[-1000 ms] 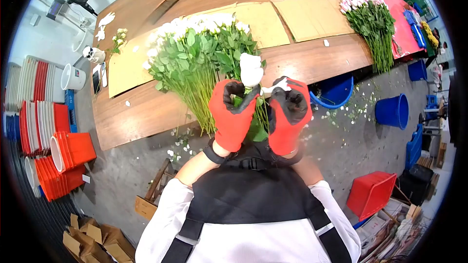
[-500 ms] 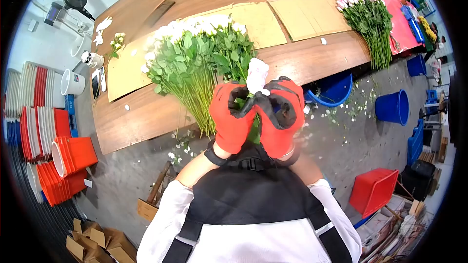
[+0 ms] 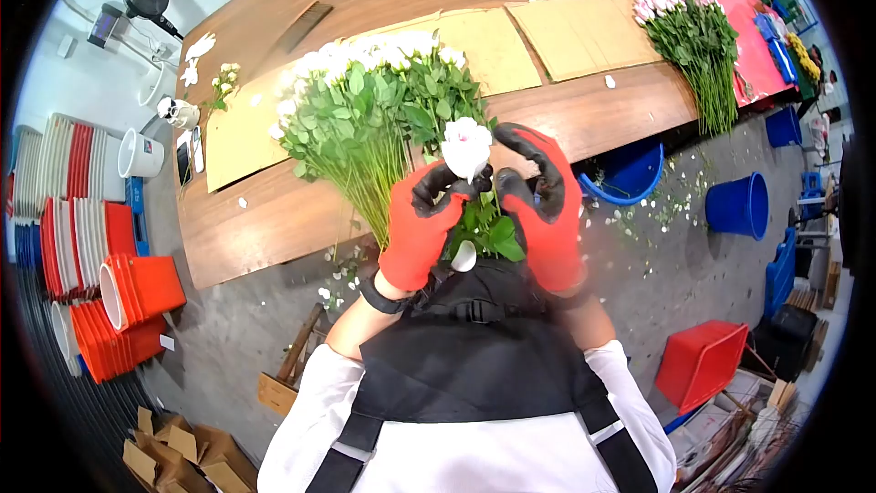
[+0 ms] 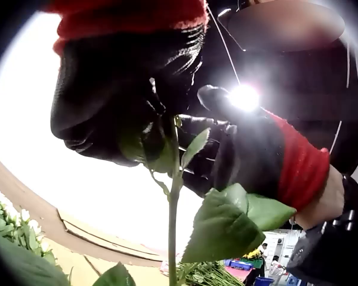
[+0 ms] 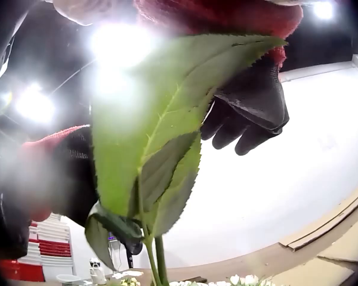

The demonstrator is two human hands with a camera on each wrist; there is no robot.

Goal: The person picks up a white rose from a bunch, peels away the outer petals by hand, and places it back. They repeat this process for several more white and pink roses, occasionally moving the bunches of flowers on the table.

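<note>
A single white rose [image 3: 466,146] stands upright in front of the person's chest. My left hand [image 3: 449,188], in a red and black glove, grips its stem just under the bloom; in the left wrist view the gloved fingers [image 4: 107,101] close round the thin green stem [image 4: 172,196]. My right hand [image 3: 522,164], gloved alike, is beside the bloom with fingers arched up and apart from it and the thumb near the bloom's base. Green leaves [image 3: 488,233] hang below both hands, and one large leaf [image 5: 161,137] fills the right wrist view. A white petal [image 3: 464,256] shows below the leaves.
A big bunch of white roses [image 3: 365,110] lies on cardboard [image 3: 493,41] on the wooden table [image 3: 265,219]. Pink roses [image 3: 693,32] lie far right. Blue buckets [image 3: 737,205], a red crate [image 3: 698,361] and stacked red and white buckets [image 3: 82,246] stand on the floor.
Both hands were clasped together under the bloom; the right hand's fingers have opened and lifted. The rose sits a little higher and its leaves and a loose petal now show below.
</note>
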